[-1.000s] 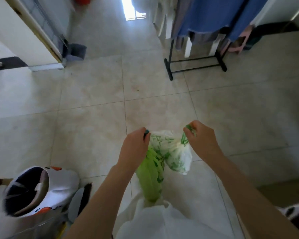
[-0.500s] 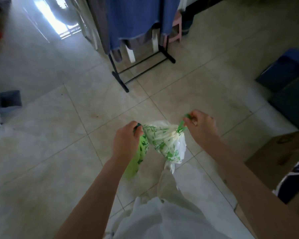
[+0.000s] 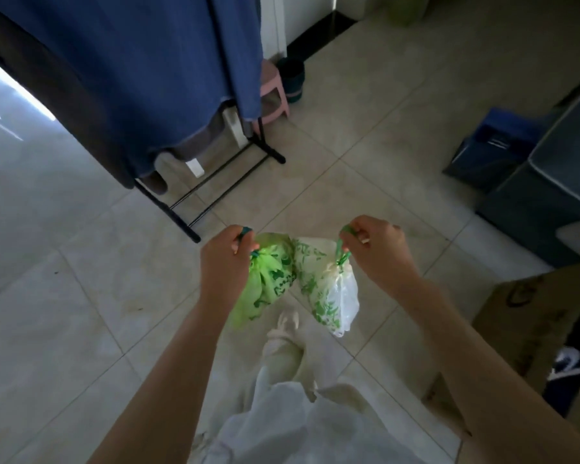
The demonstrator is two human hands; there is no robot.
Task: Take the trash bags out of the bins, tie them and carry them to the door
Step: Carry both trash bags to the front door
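Left hand (image 3: pixel 226 259) curls its fingers around the green drawstring at the neck of the green trash bag (image 3: pixel 265 284), which hangs just below and to the right of that hand, clear of the floor (image 3: pixel 81 313). Right hand (image 3: pixel 377 252) pinches the green drawstring loop of the white trash bag (image 3: pixel 329 289), printed with green marks, which hangs below and to the left of that hand. Between the two hands the bags touch side by side, both necks cinched shut. Directly beneath the bags a pale trouser leg and shoe (image 3: pixel 287 324) of the person appear above the tiled floor. Beyond the left hand, farther from the person, a black clothes rack (image 3: pixel 195 202) stands on the floor with blue fabric (image 3: pixel 141 68) draped over it; a pink stool (image 3: pixel 273 95) sits behind the rack. Beyond the right hand and off to its right, a blue bin (image 3: pixel 493 152) stands beside a dark grey container (image 3: pixel 546 192). Below and to the right of the right forearm lies a brown cardboard box (image 3: pixel 529 313).
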